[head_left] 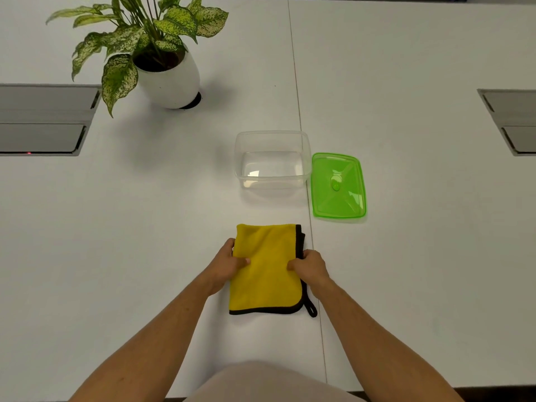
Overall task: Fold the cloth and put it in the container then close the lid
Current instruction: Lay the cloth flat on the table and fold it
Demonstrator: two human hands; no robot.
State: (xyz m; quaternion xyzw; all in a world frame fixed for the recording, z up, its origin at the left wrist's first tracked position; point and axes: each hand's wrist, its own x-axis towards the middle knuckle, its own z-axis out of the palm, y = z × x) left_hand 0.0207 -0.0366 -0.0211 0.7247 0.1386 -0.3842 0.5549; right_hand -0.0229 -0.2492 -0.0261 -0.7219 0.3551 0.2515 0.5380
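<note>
Gripped the folded yellow cloth [265,268] at nine and three o'clock, left hand [230,264] and right hand [309,266] pinching its edges. Looked soft, light, floppy; best held at both edges.

Between the folded yellow cloth [265,268] and the clear container [272,160] you have bare white table [145,227]. The green lid [338,185] lies just right of the container, off that path. The potted plant [153,44] stands far left, well apart.
</note>
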